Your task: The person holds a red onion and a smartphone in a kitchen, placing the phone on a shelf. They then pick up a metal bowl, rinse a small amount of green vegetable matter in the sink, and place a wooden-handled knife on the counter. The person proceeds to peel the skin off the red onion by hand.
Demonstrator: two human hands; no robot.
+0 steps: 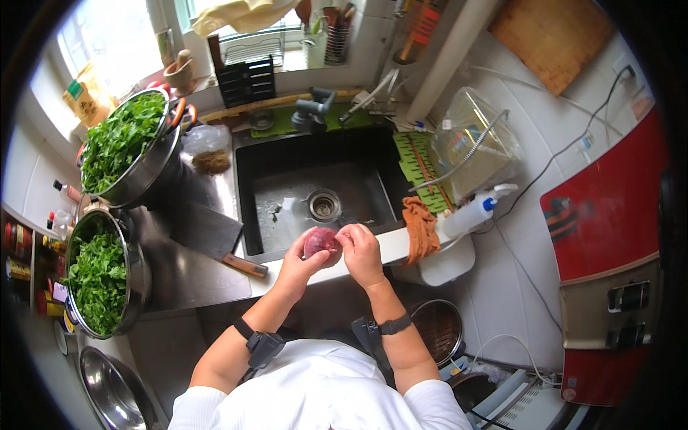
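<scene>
A red onion (319,241) is held over the front rim of the dark sink (344,177). My left hand (301,258) grips it from the left, thumb across its near side. With thumb and fingers pinched together, my right hand (361,251) touches the onion's right side; whether a bit of skin is between the fingertips is too small to tell. To the left, a cleaver (207,231) with a wooden handle lies on the steel counter. Two steel pots hold chopped leafy greens, one pot (141,177) farther back and the other (137,279) nearer.
An orange cloth (420,231) hangs over the counter edge beside a white spray bottle (467,216). The faucet (312,110) stands behind the sink. A green mat (422,172) lies at its right. A steel bowl (115,389) is at lower left, a red refrigerator-like appliance (607,199) at right.
</scene>
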